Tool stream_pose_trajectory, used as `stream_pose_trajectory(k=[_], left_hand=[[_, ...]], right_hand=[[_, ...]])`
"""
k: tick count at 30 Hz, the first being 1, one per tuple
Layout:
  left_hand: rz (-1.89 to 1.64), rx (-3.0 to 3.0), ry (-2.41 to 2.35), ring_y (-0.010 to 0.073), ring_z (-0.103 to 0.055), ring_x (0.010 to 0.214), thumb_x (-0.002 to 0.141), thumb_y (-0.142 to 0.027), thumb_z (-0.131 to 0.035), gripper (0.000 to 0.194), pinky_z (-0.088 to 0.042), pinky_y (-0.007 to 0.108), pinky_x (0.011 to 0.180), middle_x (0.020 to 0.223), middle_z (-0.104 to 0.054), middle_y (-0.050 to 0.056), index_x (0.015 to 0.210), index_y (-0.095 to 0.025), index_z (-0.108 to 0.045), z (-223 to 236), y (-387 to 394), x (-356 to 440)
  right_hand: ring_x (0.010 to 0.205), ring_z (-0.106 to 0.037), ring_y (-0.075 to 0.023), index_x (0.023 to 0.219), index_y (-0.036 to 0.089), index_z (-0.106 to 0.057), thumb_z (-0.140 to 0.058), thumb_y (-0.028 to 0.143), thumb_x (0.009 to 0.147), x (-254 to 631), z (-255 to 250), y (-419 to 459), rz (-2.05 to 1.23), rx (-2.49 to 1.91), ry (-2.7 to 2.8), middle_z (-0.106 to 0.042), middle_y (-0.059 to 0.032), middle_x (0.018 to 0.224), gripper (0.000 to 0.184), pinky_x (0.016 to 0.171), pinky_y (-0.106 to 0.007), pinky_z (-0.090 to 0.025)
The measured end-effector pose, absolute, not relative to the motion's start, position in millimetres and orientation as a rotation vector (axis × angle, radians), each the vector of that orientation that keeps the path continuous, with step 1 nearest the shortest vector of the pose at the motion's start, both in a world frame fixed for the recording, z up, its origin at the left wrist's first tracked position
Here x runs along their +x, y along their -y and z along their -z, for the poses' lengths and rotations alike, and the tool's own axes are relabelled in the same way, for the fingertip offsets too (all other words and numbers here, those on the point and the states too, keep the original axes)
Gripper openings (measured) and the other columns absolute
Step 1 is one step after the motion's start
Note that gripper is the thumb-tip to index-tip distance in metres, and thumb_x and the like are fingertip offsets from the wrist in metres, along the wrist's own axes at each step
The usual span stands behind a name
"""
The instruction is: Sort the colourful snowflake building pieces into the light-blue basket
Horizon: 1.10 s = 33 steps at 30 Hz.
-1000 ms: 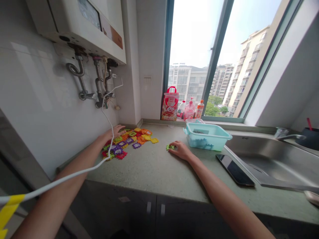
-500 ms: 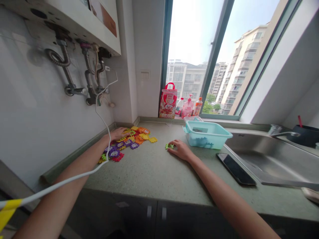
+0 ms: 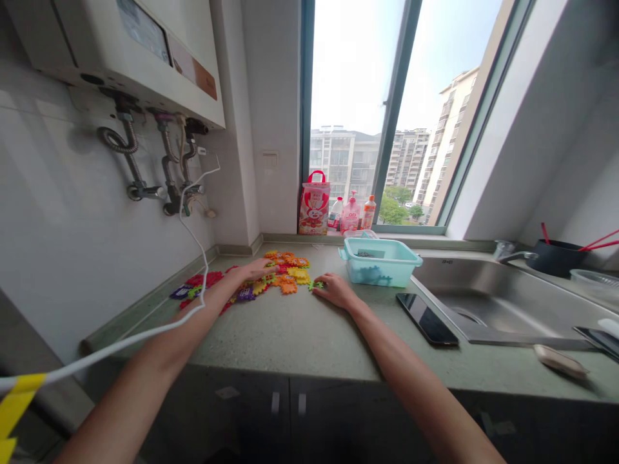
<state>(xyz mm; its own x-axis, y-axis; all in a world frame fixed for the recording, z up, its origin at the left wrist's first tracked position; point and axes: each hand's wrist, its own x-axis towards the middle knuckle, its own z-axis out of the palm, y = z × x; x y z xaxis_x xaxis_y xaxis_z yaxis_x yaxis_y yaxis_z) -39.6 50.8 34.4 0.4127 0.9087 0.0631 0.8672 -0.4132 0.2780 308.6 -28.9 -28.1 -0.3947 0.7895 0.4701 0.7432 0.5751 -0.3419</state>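
Note:
Colourful plastic gear-edged pieces in red, yellow, orange, purple and green form a flat, spread pile (image 3: 246, 293) on the counter. My left hand (image 3: 258, 269) lies over the back of the pile with its fingers stretched out, touching pieces. My forearm covers part of the pile. At the pile's right side, my right hand (image 3: 335, 289) rests on the counter, fingers curled against a green gear-edged piece (image 3: 316, 285). The hand partly hides this piece. Behind my right hand stands a light-blue plastic tub (image 3: 382, 267), with a few pieces showing through its wall.
A phone (image 3: 426, 319) lies between the tub and the steel sink (image 3: 464, 341). A white cable (image 3: 159, 328) hangs across my left forearm. Bottles (image 3: 351, 214) and a pink bag (image 3: 314, 207) stand at the window. A bar-shaped beige object (image 3: 561, 361) lies near the front edge.
My left hand has moved right across the pile, and pieces lie further right and more spread out. My right hand stays with the green piece. The view has shifted right.

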Motion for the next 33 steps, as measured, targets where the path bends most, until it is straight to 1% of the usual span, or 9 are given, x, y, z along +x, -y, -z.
stream_pose_trajectory(k=[4,6,9,13,19,22,25,29,33], left_hand=[[-0.352,2.504,-1.6,0.0286,-0.058,0.138,0.093,-0.082,-0.038,0.081,-0.045,0.037,0.112,0.15,-0.061,0.017,0.139,-0.021,-0.064,-21,-39,-1],[-0.438,2.549,-1.605,0.0275,-0.059,0.137,0.097,-0.078,-0.037,0.076,-0.045,0.037,0.113,0.15,-0.061,0.015,0.142,-0.022,-0.063,-13,-29,11],[-0.505,2.64,-1.549,0.0271,-0.062,0.134,0.098,-0.068,-0.046,0.063,-0.046,0.037,0.113,0.148,-0.064,0.012,0.14,-0.026,-0.065,-9,-16,18],[-0.525,2.748,-1.46,0.0274,-0.068,0.124,0.092,-0.057,-0.062,0.048,-0.049,0.036,0.109,0.137,-0.071,0.007,0.131,-0.03,-0.072,-15,-6,20],[-0.654,2.629,-1.643,0.0279,-0.075,0.103,0.087,-0.045,-0.07,0.031,-0.056,0.036,0.095,0.111,-0.08,0.006,0.112,-0.03,-0.08,-18,-7,20],[-0.7,2.578,-1.744,0.0283,-0.075,0.099,0.085,-0.04,-0.07,0.027,-0.057,0.037,0.09,0.103,-0.081,0.004,0.108,-0.031,-0.081,-17,-10,20],[-0.771,2.508,-1.854,0.031,-0.075,0.101,0.086,-0.045,-0.069,0.029,-0.057,0.039,0.089,0.104,-0.082,0.005,0.109,-0.033,-0.082,-15,-14,20],[-0.846,2.413,-1.956,0.0311,-0.074,0.102,0.087,-0.038,-0.067,0.03,-0.058,0.04,0.09,0.108,-0.081,0.005,0.112,-0.032,-0.083,-15,-16,21],[-0.991,2.574,-1.815,0.0294,-0.069,0.111,0.091,-0.036,-0.067,0.024,-0.055,0.04,0.1,0.115,-0.079,0.005,0.107,-0.029,-0.084,-23,-7,24]], right_hand=[[0.096,-0.069,-0.0236,0.116,0.02,-0.079,-0.079,0.04,0.09,311,30,25,-0.137,-1.184,2.215,-0.076,-0.0091,0.104,0.032,0.09,-0.034,-0.052],[0.097,-0.069,-0.024,0.114,0.02,-0.079,-0.078,0.039,0.09,313,30,23,-0.151,-1.165,2.225,-0.076,-0.009,0.105,0.031,0.091,-0.035,-0.052],[0.1,-0.069,-0.0249,0.112,0.021,-0.079,-0.078,0.04,0.09,315,30,20,-0.165,-1.149,2.235,-0.077,-0.009,0.105,0.029,0.092,-0.036,-0.053],[0.107,-0.069,-0.0269,0.112,0.022,-0.08,-0.079,0.04,0.09,315,30,17,-0.189,-1.134,2.228,-0.077,-0.0102,0.11,0.028,0.098,-0.039,-0.052],[0.109,-0.068,-0.0272,0.113,0.022,-0.079,-0.078,0.039,0.091,314,30,19,-0.181,-1.13,2.239,-0.076,-0.0109,0.113,0.028,0.099,-0.04,-0.052],[0.108,-0.068,-0.0269,0.113,0.021,-0.079,-0.078,0.038,0.091,314,29,20,-0.179,-1.134,2.235,-0.076,-0.0109,0.113,0.027,0.099,-0.04,-0.052],[0.103,-0.069,-0.0253,0.111,0.021,-0.079,-0.079,0.038,0.091,316,28,20,-0.2,-1.124,2.23,-0.077,-0.0107,0.111,0.026,0.096,-0.038,-0.052],[0.096,-0.07,-0.0237,0.112,0.019,-0.079,-0.078,0.036,0.091,320,28,17,-0.231,-1.093,2.241,-0.078,-0.0107,0.109,0.027,0.092,-0.036,-0.053],[0.096,-0.071,-0.0238,0.112,0.019,-0.08,-0.078,0.036,0.091,322,28,17,-0.25,-1.086,2.231,-0.079,-0.0096,0.109,0.028,0.09,-0.035,-0.054]])
